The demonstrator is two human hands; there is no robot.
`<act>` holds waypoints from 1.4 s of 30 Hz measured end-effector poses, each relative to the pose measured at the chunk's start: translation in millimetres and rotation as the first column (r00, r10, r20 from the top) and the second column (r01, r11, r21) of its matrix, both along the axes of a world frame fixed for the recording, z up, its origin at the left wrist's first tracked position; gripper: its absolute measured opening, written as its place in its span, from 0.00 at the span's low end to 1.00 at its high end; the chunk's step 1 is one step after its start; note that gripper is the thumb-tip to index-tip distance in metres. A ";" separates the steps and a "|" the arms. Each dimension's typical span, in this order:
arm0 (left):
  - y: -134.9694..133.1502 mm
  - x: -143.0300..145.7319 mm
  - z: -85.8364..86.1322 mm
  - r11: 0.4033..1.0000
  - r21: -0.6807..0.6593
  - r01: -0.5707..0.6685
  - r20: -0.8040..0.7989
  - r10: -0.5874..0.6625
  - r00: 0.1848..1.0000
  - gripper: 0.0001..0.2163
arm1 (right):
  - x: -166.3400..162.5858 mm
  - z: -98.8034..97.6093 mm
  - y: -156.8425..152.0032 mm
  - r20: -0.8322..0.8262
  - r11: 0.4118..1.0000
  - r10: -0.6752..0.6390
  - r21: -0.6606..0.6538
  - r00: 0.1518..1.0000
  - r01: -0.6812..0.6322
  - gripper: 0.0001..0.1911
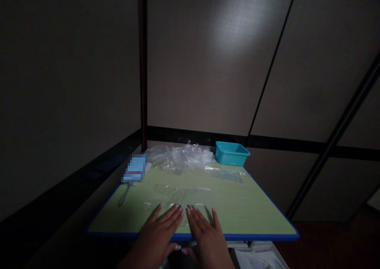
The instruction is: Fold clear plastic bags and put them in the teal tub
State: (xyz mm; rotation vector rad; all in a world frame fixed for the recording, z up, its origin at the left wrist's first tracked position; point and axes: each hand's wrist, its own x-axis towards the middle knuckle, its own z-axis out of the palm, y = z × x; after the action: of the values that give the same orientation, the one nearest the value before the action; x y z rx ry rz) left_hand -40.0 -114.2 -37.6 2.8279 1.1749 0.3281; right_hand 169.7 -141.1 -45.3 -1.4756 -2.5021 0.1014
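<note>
My left hand (160,229) lies flat near the table's front edge, fingers stretched out and the little finger apart. Beside it my right hand (205,231) rests the same way, its fingertips close to those of the left. Under and just beyond both sets of fingertips is a thin clear plastic bag (178,203), spread on the green tabletop (246,205). A second clear plastic piece (181,190) lies flat a little farther back. Both thumbs hang below the table edge. Neither hand grips anything.
A heap of crumpled clear plastic (184,157) spans the back of the table. Right of it stands a turquoise bin (232,154), with flat clear bags (227,175) before it. At left lies a blurred blue object (135,169) with a strap (124,195). Below the edge is a white container (277,255).
</note>
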 end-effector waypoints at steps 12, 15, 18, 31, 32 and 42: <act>-10.2 -2.8 -5.5 0.986 0.165 -0.035 0.017 0.033 0.999 0.34 | 19.8 -8.9 -12.4 -0.006 0.984 -0.174 0.034 0.985 0.174 0.48; -5.9 1.7 -5.9 0.987 0.160 -0.023 -0.009 0.025 1.000 0.31 | 22.4 -18.3 -13.0 0.005 0.988 -0.141 0.063 0.990 0.141 0.46; -6.0 1.8 -6.0 0.984 0.180 -0.012 -0.030 0.018 0.999 0.29 | 26.4 -29.7 -15.3 0.014 0.975 -0.129 0.185 0.992 0.125 0.43; -5.9 -6.3 -7.2 0.947 0.314 0.063 -0.053 -0.049 0.997 0.22 | 60.9 -35.8 -17.8 0.094 0.759 -0.077 0.651 0.993 -0.003 0.26; -6.2 -5.9 -6.7 0.948 0.312 0.064 -0.049 -0.051 0.997 0.21 | 61.3 -35.9 -18.4 0.088 0.755 -0.078 0.656 0.993 0.002 0.26; -7.1 -8.1 0.8 0.984 0.173 0.048 -0.037 -0.042 0.998 0.30 | 75.3 -28.3 -8.5 0.036 0.771 0.095 0.629 0.995 -0.096 0.22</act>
State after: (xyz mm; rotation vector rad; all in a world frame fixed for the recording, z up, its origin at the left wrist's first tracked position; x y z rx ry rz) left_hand -48.1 -121.4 -36.8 3.0152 1.1391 0.4016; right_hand 244.9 -149.6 -73.6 -1.0523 -2.2614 -0.6653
